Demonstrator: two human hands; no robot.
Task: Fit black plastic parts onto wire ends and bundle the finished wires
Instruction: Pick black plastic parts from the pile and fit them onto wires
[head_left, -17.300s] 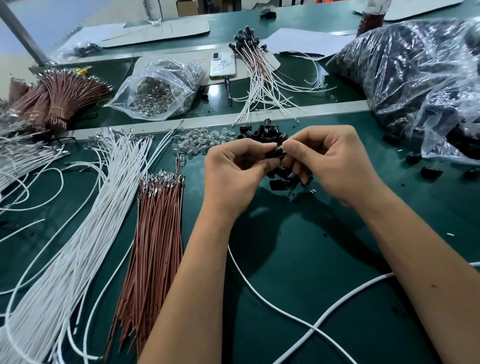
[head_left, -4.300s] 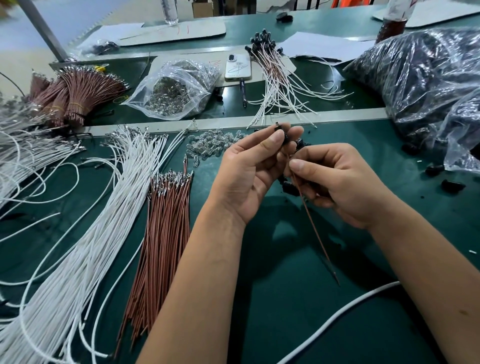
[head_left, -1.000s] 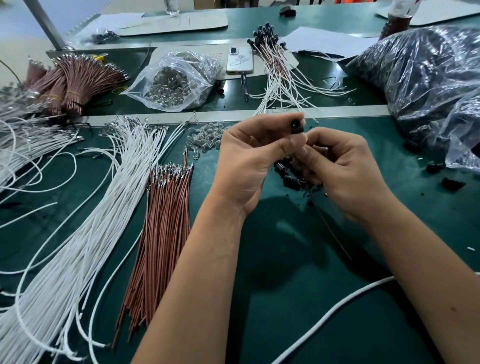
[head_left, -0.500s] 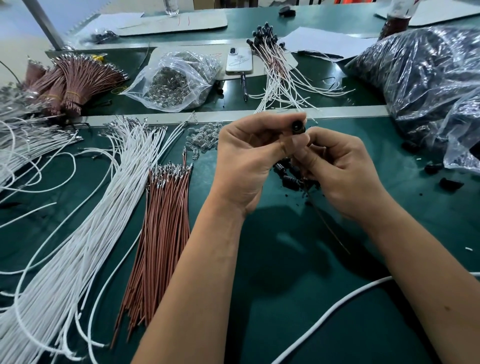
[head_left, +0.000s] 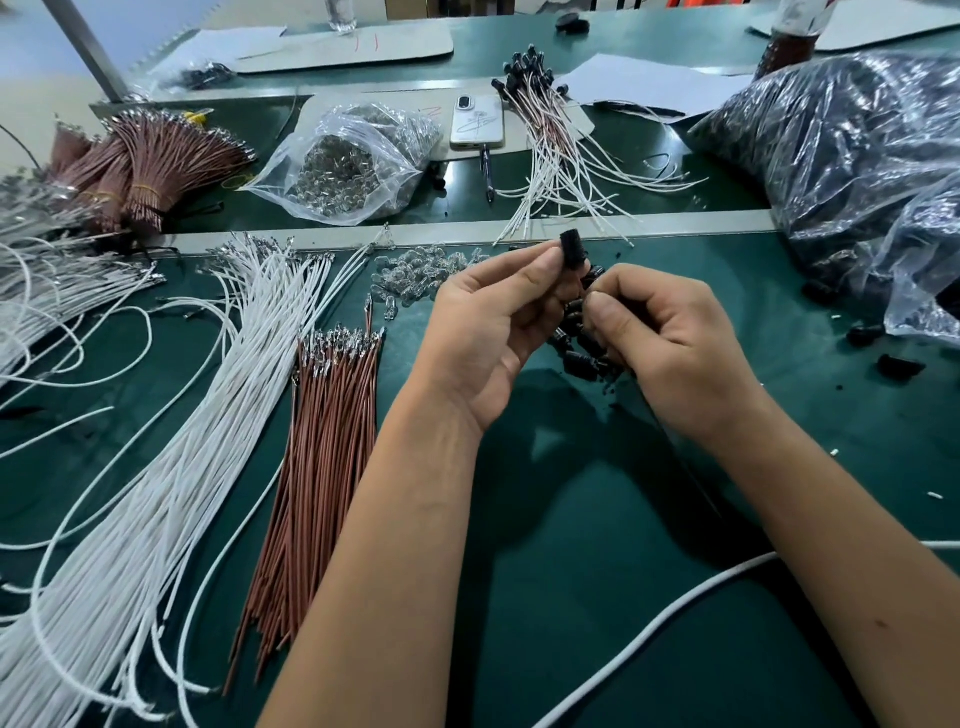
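Note:
My left hand (head_left: 498, 322) pinches a small black plastic part (head_left: 571, 249) between thumb and fingers, raised above the green table. My right hand (head_left: 670, 338) sits just right of it with curled fingers, thumb against the forefinger; a thin brown wire trails from under it, mostly hidden. A small heap of loose black parts (head_left: 582, 353) lies on the table below both hands. Brown wires (head_left: 327, 447) with metal terminals lie to the left, beside a broad fan of white wires (head_left: 171, 457). Finished wires (head_left: 550, 140) with black ends lie at the back.
A clear bag of small glass bulbs (head_left: 353, 171) and loose bulbs (head_left: 421, 270) lie behind the hands. A large plastic bag of black parts (head_left: 857, 156) fills the right. Tied brown bundles (head_left: 140, 161) sit back left, a phone (head_left: 477, 120) at the back centre. A white cable (head_left: 675, 618) crosses front right.
My left hand has lifted the black part slightly away from my right hand; a small gap now shows between the two thumbs. The wire piles have not moved.

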